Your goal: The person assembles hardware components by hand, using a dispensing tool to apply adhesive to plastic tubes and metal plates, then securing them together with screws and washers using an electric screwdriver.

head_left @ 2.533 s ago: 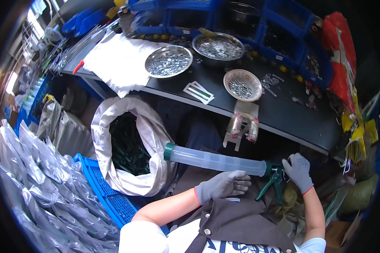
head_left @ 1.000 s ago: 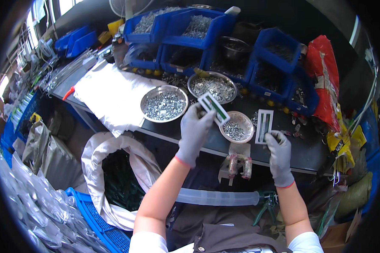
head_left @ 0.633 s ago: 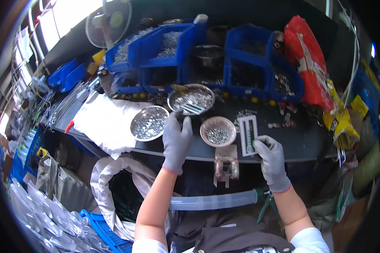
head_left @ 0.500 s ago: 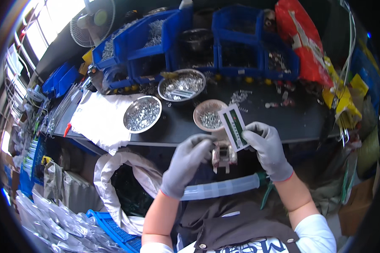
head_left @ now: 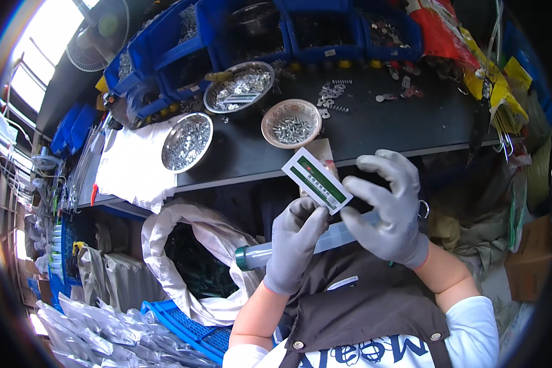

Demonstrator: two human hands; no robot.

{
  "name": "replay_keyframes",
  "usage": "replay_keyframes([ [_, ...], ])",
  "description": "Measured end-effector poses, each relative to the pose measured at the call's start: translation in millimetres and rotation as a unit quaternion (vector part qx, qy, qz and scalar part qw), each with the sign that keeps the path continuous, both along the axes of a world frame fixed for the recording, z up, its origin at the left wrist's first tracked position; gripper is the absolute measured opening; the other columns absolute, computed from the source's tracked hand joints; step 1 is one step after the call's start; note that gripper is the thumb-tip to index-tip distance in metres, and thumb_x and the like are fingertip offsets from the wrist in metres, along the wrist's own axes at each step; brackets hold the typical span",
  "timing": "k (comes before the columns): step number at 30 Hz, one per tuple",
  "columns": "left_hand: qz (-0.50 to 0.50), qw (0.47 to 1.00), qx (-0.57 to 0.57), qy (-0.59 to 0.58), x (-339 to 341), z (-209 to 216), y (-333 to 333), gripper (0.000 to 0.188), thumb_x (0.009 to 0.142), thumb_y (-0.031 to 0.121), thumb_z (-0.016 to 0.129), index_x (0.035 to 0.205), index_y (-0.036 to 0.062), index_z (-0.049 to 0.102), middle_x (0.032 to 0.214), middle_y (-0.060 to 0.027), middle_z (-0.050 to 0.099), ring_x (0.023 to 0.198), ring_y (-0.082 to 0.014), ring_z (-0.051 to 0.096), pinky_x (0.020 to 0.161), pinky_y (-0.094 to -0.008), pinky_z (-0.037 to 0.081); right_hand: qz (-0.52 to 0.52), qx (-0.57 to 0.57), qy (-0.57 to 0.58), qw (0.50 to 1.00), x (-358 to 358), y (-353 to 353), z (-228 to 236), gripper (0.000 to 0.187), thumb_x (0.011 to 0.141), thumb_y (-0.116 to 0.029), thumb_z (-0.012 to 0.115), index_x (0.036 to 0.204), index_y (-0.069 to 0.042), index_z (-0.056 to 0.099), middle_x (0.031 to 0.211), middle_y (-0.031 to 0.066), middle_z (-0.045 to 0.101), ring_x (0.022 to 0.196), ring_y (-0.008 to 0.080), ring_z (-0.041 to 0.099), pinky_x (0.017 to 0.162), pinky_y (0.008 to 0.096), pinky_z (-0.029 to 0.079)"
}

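A white card with a green printed panel (head_left: 317, 180) is tilted at the table's front edge. My left hand (head_left: 294, 248) is closed, thumb and fingertips pinching the card's lower edge. My right hand (head_left: 389, 211) is open beside the card's right end, fingers apart and curved; whether a fingertip touches it I cannot tell. Below, a translucent plastic tube with a green end cap (head_left: 246, 258) lies across my lap, partly behind both hands. The fixture at the table edge (head_left: 321, 149) is mostly hidden by the card.
A patterned bowl of metal pins (head_left: 316, 110) and two steel bowls of small parts (head_left: 210, 138) (head_left: 270, 86) stand on the dark table (head_left: 374, 132). Loose springs and washers (head_left: 331, 95) lie right of them. Blue bins (head_left: 325, 55) line the back. Below left is a white-rimmed sack (head_left: 156, 245).
My left hand has come over to the card and taken hold of its lower edge. The right hand has loosened its pinch and spread its fingers. The card has turned and shifted left.
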State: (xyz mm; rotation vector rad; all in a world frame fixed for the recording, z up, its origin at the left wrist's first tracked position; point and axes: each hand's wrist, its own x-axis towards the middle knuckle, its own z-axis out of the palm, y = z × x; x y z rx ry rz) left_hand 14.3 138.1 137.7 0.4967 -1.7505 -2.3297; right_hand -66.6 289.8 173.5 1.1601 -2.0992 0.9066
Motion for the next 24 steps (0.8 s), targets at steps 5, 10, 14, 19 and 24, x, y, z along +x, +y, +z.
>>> replay_keyframes([
  [5,0.004,0.999,-0.009,0.045,9,-10,6,0.013,0.089,0.004,0.057,0.098,-0.0025,0.065,0.087,-0.0019,0.064,0.078,-0.0061,0.056,0.072,-0.022,0.046,0.123,0.0,-0.171,0.978,-2,-3,-22,0.028,0.07,-0.016,0.074,0.097,-0.01,0.069,0.11,0.0076,0.062,0.109,0.0293,0.054,0.095,0.0408,0.039],
  [10,0.036,0.989,-0.121,0.071,15,-22,5,0.009,0.082,-0.002,0.063,0.091,-0.0005,0.064,0.089,-0.0072,0.065,0.085,-0.018,0.061,0.077,-0.0301,0.047,0.174,-0.004,-0.211,0.962,-4,-7,-24,0.021,0.072,-0.012,0.071,0.093,-0.009,0.07,0.101,0.0066,0.066,0.098,0.0268,0.06,0.089,0.0393,0.043],
  [14,0.035,0.978,-0.183,0.095,18,-24,5,0.008,0.08,-0.002,0.065,0.087,0.0005,0.063,0.085,-0.009,0.063,0.08,-0.0221,0.06,0.074,-0.0314,0.047,0.204,-0.023,-0.246,0.947,-8,-8,-33,0.014,0.074,-0.007,0.068,0.088,-0.007,0.071,0.095,0.009,0.068,0.088,0.0258,0.064,0.079,0.0359,0.047],
  [19,0.052,0.982,-0.157,0.093,17,-31,3,0.006,0.079,-0.002,0.064,0.084,0.002,0.063,0.078,-0.0093,0.06,0.074,-0.0215,0.06,0.07,-0.0318,0.047,0.219,-0.073,-0.375,0.898,-4,-13,-39,0.014,0.078,-0.002,0.063,0.09,-0.002,0.071,0.093,0.0119,0.067,0.086,0.0222,0.065,0.074,0.0312,0.049],
  [24,0.052,0.98,-0.185,0.05,25,-32,-33,0.005,0.081,-0.001,0.059,0.085,0.0008,0.061,0.076,-0.0048,0.059,0.069,-0.0122,0.056,0.064,-0.0266,0.044,0.095,-0.19,-0.542,0.813,-12,-10,-29,0.016,0.091,-0.004,0.051,0.092,0.003,0.066,0.089,0.005,0.065,0.075,0.0065,0.057,0.068,0.0213,0.044],
])
